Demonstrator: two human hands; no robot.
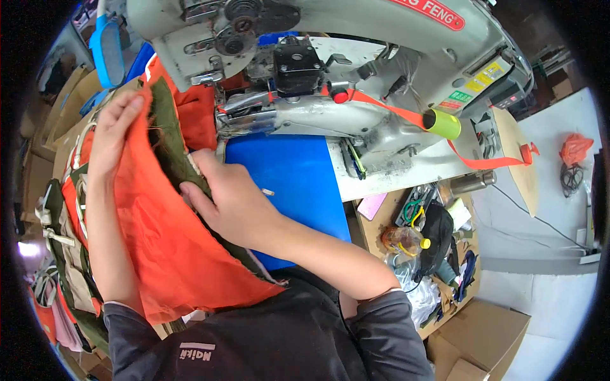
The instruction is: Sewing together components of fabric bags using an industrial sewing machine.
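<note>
A large orange cloth point(171, 247) layered with olive-green cloth point(167, 117) hangs across my lap and runs up to the sewing machine point(356, 25). My left hand point(116, 133) is closed on the upper left of the orange cloth, fingers folded over its frayed edge. Lower and to the right, my right hand point(229, 197) pinches the olive cloth between thumb and fingers, just beside the blue work surface point(289, 184). Between the hands the layers gape apart, with loose threads along the edge. Part of the cloth lies near the machine's needle area.
Orange tape point(486, 164) runs through a yellow-green tube point(443, 124) into the machine. At right are a bottle with a yellow cap point(405, 242), green-handled scissors point(413, 211), a pink flat item point(372, 206) and a cardboard box point(480, 333). Sewn pieces with straps point(67, 238) pile up at left.
</note>
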